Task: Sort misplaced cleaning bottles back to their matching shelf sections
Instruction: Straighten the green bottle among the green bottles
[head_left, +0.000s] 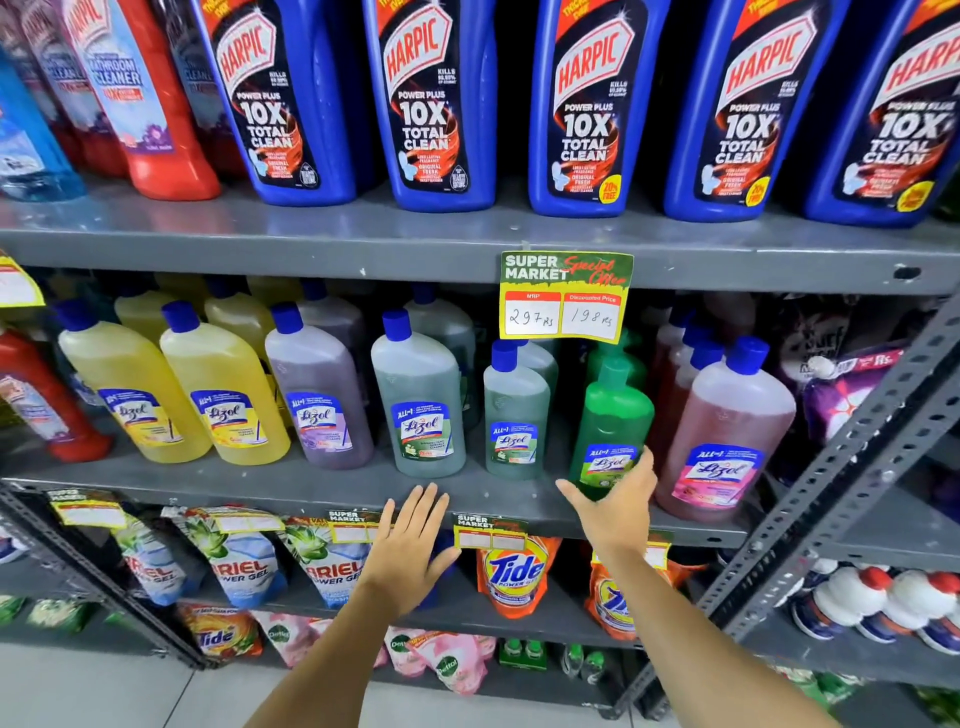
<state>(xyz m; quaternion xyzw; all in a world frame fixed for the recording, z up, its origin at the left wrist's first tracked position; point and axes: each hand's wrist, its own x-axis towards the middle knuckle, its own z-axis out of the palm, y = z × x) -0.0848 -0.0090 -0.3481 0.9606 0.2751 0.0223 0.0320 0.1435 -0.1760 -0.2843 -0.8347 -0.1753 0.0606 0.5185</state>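
the right hand (615, 512) is reaching to the bright green lizol bottle (613, 426) on the middle shelf (311, 488), fingers spread wide around its lower label, thumb out to the left; whether the palm is actually pressing the bottle cannot be told, and no grip is closing on it; the bottle is standing upright near the shelf's front edge, squeezed between the small grey-green lizol bottle (514, 415) on its left and the pink lizol bottle (727, 436) on its right, with only narrow gaps either side; the left hand (410, 551) is hovering flat and open, holding nothing, fingers together and pointing up in front of the shelf lip, below the larger grey-green bottle (423, 400); a strip of bare shelf is showing along the front edge ahead of the bottles, the widest open room lying between the two hands; the yellow offer tag (566, 296) is hanging from the upper shelf edge just above the green bottle's cap, cutting down the headroom there; the slanted metal upright (852, 457) is closing off the right side, beside the pink bottle.
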